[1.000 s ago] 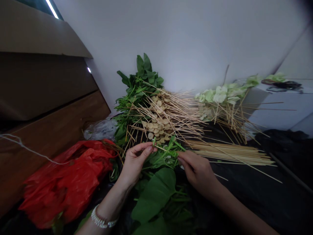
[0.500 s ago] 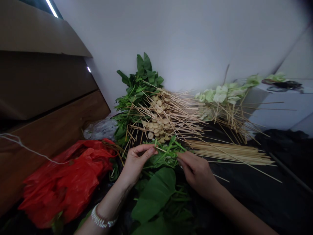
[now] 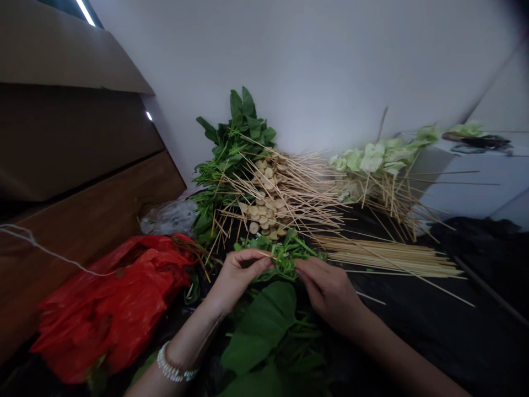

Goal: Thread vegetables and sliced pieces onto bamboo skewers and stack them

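Note:
My left hand (image 3: 242,275), with a beaded bracelet (image 3: 171,366) at its wrist, pinches the end of a thin stick or stem over the leafy greens. Close on its right, my right hand (image 3: 326,284) has its thumb and finger closed on something small among the green stems (image 3: 285,256); what it grips is mostly hidden. Large dark green leaves (image 3: 262,325) lie below and between the hands. Just beyond them is a pile of skewered pale round slices (image 3: 268,207).
Bare skewers (image 3: 392,258) lie in a bundle to the right. Skewered pale cabbage leaves (image 3: 374,159) rest farther back. More greens (image 3: 231,149) lean against the wall. A red plastic bag (image 3: 111,306) lies left, below a cardboard box (image 3: 74,138).
My hands have come slightly closer together. The thin piece at my left fingertips now meets the green stems between the hands.

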Demonstrator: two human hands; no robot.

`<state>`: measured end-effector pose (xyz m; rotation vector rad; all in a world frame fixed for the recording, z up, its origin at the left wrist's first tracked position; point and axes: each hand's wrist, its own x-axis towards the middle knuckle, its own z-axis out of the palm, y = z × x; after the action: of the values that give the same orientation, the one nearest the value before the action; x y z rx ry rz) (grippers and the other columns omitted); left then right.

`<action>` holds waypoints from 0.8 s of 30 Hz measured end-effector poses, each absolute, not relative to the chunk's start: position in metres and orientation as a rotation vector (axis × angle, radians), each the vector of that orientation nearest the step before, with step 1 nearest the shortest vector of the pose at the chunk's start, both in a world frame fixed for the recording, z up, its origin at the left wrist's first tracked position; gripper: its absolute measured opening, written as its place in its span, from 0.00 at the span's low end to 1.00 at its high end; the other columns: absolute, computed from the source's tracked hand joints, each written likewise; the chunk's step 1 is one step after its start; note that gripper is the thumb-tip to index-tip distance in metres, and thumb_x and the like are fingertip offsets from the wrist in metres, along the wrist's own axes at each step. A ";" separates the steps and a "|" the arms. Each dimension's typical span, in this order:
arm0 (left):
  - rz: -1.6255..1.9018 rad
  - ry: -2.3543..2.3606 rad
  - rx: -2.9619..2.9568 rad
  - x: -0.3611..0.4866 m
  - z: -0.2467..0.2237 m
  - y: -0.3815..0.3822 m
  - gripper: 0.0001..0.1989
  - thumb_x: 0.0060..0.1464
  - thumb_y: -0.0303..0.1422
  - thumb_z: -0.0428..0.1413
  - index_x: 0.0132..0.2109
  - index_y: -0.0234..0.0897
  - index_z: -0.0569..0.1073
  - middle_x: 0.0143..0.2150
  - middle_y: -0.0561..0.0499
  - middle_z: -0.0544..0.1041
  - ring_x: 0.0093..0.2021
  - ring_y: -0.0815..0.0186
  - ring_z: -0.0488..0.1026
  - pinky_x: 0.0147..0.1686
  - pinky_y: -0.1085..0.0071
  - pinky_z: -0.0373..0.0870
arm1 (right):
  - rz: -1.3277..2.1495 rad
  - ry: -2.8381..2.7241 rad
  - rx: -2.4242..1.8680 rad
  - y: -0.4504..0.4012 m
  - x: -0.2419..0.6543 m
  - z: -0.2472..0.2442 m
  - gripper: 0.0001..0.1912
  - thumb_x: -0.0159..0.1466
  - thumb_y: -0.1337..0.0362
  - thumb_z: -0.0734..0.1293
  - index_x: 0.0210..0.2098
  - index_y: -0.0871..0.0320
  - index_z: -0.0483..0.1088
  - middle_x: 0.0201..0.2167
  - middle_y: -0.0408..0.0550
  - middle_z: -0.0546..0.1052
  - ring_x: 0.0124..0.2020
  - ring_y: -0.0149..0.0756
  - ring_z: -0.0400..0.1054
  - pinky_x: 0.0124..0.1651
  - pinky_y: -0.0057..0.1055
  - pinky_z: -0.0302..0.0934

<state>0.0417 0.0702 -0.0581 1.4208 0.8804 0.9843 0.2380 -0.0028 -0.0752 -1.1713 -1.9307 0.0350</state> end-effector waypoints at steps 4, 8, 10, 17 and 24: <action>1.228 0.985 1.400 0.034 -0.056 0.079 0.18 0.49 0.45 0.63 0.40 0.37 0.82 0.39 0.46 0.82 0.37 0.64 0.75 0.38 0.72 0.70 | -0.032 -1.684 -1.196 -0.001 0.246 -0.066 0.09 0.67 0.71 0.61 0.40 0.57 0.72 0.31 0.46 0.77 0.32 0.33 0.72 0.36 0.29 0.66; 1.250 1.148 1.532 0.027 -0.058 0.089 0.15 0.52 0.44 0.60 0.35 0.35 0.80 0.32 0.49 0.80 0.31 0.67 0.72 0.32 0.74 0.67 | 0.014 -1.254 -1.310 -0.001 0.260 -0.056 0.07 0.68 0.66 0.61 0.41 0.56 0.71 0.27 0.42 0.75 0.22 0.28 0.66 0.26 0.27 0.62; 1.127 1.176 1.727 0.027 -0.062 0.090 0.12 0.51 0.40 0.60 0.33 0.35 0.79 0.30 0.50 0.79 0.30 0.66 0.71 0.32 0.73 0.66 | 0.075 -1.129 -1.285 -0.001 0.263 -0.055 0.09 0.68 0.64 0.61 0.45 0.56 0.70 0.30 0.42 0.75 0.20 0.27 0.64 0.24 0.26 0.60; 0.491 1.168 2.198 0.028 -0.071 0.083 0.05 0.51 0.34 0.60 0.35 0.40 0.78 0.30 0.53 0.79 0.32 0.65 0.74 0.33 0.72 0.65 | 0.136 -1.141 -1.236 -0.001 0.257 -0.058 0.13 0.68 0.66 0.61 0.51 0.56 0.68 0.32 0.43 0.75 0.22 0.27 0.65 0.26 0.27 0.62; 0.399 1.257 2.463 0.029 -0.067 0.079 0.06 0.56 0.37 0.59 0.38 0.41 0.77 0.33 0.51 0.77 0.36 0.61 0.74 0.35 0.69 0.66 | 0.067 -1.271 -1.320 -0.006 0.256 -0.054 0.09 0.68 0.67 0.60 0.43 0.57 0.71 0.24 0.39 0.71 0.21 0.27 0.64 0.28 0.27 0.61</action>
<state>0.0286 0.0787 -0.0670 2.4630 1.2570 0.3987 0.2555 -0.0065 -0.0543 -1.3201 -1.2713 0.0675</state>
